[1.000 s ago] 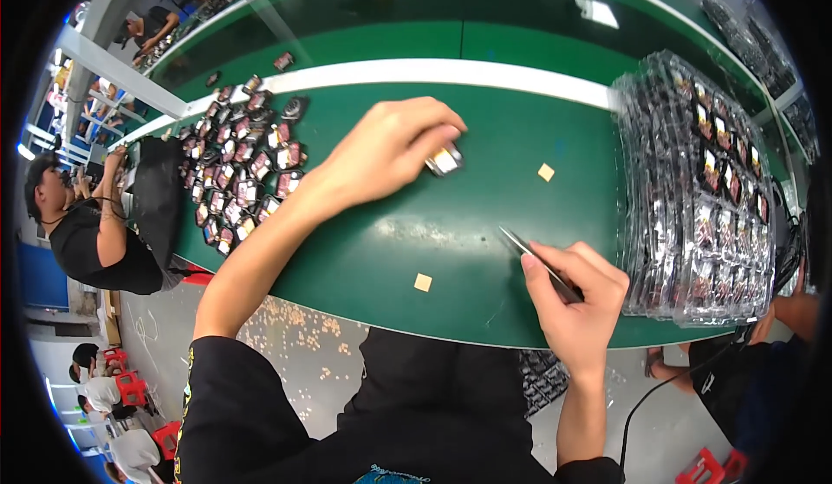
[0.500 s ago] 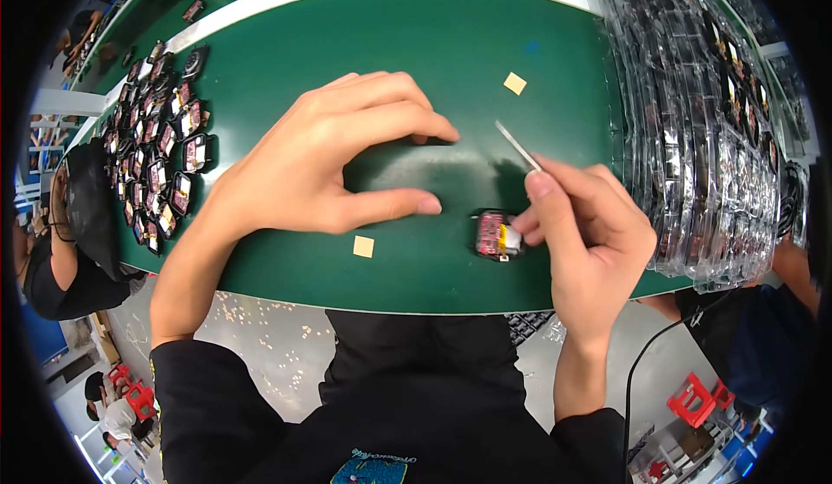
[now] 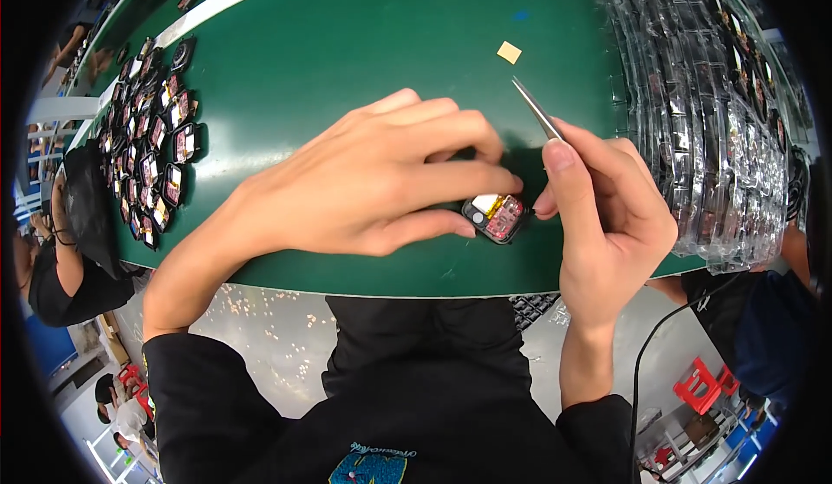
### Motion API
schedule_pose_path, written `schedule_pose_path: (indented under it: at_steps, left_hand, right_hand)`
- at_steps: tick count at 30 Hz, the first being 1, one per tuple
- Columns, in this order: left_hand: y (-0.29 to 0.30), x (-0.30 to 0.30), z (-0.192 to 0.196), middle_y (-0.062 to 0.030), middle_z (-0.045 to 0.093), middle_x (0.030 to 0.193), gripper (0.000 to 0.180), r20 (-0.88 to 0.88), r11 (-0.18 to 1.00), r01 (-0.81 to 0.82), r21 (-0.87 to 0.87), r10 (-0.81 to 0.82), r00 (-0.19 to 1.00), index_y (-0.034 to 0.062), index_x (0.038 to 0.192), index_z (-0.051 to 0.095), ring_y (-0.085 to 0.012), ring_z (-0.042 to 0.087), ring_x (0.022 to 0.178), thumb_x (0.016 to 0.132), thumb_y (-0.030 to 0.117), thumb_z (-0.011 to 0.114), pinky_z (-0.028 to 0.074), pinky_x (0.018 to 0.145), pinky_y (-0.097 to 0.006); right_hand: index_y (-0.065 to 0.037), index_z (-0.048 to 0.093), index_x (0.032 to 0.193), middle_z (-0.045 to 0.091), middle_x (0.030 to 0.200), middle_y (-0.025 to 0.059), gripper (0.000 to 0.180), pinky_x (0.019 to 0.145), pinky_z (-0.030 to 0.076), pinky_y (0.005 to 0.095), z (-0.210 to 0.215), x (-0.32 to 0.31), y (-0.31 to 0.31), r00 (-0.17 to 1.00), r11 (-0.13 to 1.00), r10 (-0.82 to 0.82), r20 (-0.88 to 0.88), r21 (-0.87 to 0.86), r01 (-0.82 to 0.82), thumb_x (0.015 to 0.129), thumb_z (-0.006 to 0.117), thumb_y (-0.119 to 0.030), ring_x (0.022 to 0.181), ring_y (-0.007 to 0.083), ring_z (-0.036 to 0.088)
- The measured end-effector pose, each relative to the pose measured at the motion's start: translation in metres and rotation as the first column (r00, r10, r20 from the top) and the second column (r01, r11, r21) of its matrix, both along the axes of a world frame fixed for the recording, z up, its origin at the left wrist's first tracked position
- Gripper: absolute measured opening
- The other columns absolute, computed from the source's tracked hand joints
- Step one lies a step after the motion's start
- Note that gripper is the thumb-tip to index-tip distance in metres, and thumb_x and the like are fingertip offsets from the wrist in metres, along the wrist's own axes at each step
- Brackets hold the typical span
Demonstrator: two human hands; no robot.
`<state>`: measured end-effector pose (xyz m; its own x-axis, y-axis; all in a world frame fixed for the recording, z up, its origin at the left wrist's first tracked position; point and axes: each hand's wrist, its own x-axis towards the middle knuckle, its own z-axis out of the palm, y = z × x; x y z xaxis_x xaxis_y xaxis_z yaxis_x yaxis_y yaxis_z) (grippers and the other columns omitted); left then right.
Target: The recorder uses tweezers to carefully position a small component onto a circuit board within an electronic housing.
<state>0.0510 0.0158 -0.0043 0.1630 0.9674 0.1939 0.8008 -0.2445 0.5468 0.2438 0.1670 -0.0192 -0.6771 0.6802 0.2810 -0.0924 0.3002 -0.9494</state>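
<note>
Now small black module (image 3: 495, 216), red and yellow inside, left hand (image 3: 373, 181) steadying

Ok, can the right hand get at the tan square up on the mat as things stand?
Probably yes. The tan square lies alone on the green mat, with bare mat between it and the right hand. That hand holds tweezers whose tip already points toward it.

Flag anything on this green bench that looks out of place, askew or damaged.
Nothing looks damaged or spilled. One tan square scrap lies alone on the green mat, apart from the heap of small parts at left. The small module sits tilted between both hands.
</note>
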Motion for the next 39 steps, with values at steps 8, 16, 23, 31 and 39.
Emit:
schedule_pose_path:
  at_steps: [8, 16, 23, 31, 39]
  left_hand:
    - [-0.006, -0.002, 0.001, -0.0042, 0.067, 0.121, 0.051, 0.028, 0.993, -0.118, -0.009, 0.119, 0.993, 0.0105, 0.129, 0.077, -0.0261, 0.064, 0.104, 0.082, 0.026, 0.090, 0.047, 0.090, -0.039]
    - [-0.016, -0.022, 0.004, -0.0082, 0.073, 0.116, 0.056, 0.071, 0.974, -0.227, -0.020, 0.227, 0.971, 0.0059, 0.129, 0.078, -0.0261, 0.068, 0.103, 0.078, 0.022, 0.094, 0.049, 0.092, -0.038]
    - [-0.017, -0.036, -0.003, -0.0075, 0.076, 0.100, 0.061, 0.123, 0.987, -0.162, -0.002, 0.161, 0.979, 0.0005, 0.124, 0.081, -0.0231, 0.067, 0.089, 0.070, 0.024, 0.098, 0.044, 0.082, -0.035]
    - [-0.015, -0.037, -0.004, -0.0079, 0.076, 0.097, 0.064, 0.110, 0.988, -0.148, 0.030, 0.144, 0.983, -0.0003, 0.122, 0.082, -0.0225, 0.067, 0.087, 0.068, 0.029, 0.098, 0.043, 0.080, -0.035]
    - [-0.014, -0.036, -0.001, -0.0080, 0.077, 0.097, 0.064, 0.086, 0.987, -0.163, -0.010, 0.163, 0.983, 0.0003, 0.122, 0.082, -0.0224, 0.068, 0.087, 0.069, 0.032, 0.098, 0.044, 0.079, -0.035]
  right_hand:
    - [0.005, 0.083, 0.116, 0.075, 0.094, 0.0058, 0.021, 0.068, 0.051, 0.0187, -0.001, -0.003, -0.003, 1.000, 1.000, -0.007, 0.023, 0.017, 0.006, 0.095, 0.083, 0.008, 0.081, 0.0059, 0.069]
    - [0.004, 0.084, 0.108, 0.071, 0.082, 0.0024, 0.019, 0.058, 0.039, 0.0188, -0.001, -0.001, 0.001, 0.999, 0.994, 0.003, 0.033, 0.110, -0.007, 0.089, 0.085, 0.006, 0.067, 0.0025, 0.058]
    - [0.005, 0.082, 0.101, 0.062, 0.076, -0.0004, 0.012, 0.059, 0.034, 0.0213, 0.004, -0.003, 0.000, 0.967, 0.971, 0.101, 0.235, 0.187, -0.146, 0.089, 0.083, 0.009, 0.066, 0.0035, 0.051]
    - [0.003, 0.084, 0.098, 0.063, 0.072, 0.0009, 0.013, 0.056, 0.034, 0.0228, 0.003, -0.009, 0.000, 0.965, 0.919, 0.134, 0.224, 0.337, -0.206, 0.085, 0.084, 0.007, 0.062, 0.0051, 0.053]
    - [0.003, 0.084, 0.099, 0.063, 0.071, 0.0009, 0.015, 0.054, 0.034, 0.0230, 0.002, -0.009, 0.000, 0.969, 0.917, 0.133, 0.208, 0.345, -0.199, 0.085, 0.085, 0.007, 0.059, 0.0051, 0.052]
